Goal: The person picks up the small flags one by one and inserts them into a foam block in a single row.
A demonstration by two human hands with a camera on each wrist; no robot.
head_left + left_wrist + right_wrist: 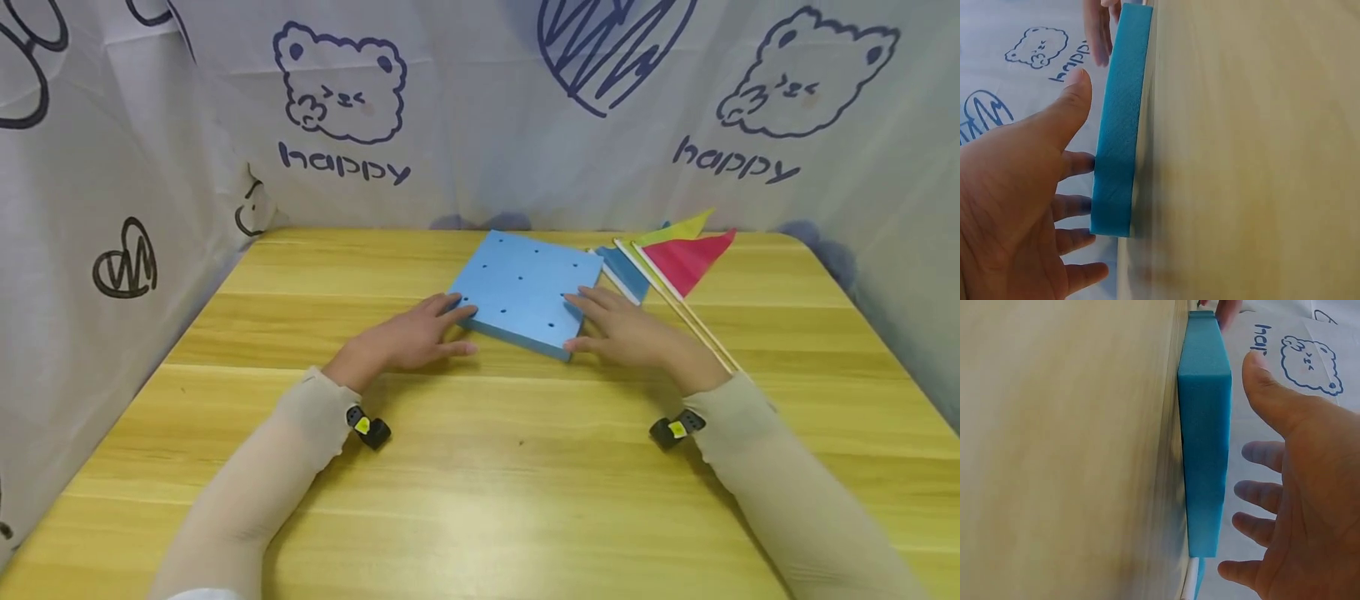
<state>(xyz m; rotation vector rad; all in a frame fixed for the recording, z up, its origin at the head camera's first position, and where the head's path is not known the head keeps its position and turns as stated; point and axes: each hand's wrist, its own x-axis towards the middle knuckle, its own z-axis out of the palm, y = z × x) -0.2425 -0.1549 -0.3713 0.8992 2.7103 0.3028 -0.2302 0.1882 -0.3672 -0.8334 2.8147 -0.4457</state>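
Observation:
A square blue foam board [517,287] with several small holes in its top lies flat on the table, turned at an angle. My left hand [420,335] is at its left front corner, fingers extended; in the left wrist view the fingertips [1085,164] meet the board's edge [1119,125]. At the right side is my right hand [626,329], its fingers spread and overlapping the board's right edge in the head view. The right wrist view shows those fingers [1260,495] close over the board's thick side [1205,462]. Neither hand grips anything.
Right of the board lie small flags on thin sticks: a red one [692,260], a yellow one [678,229] and a blue one [624,271]. Their sticks run under or behind my right wrist. A white cloth [480,108] with drawings hangs behind the wooden table [480,500].

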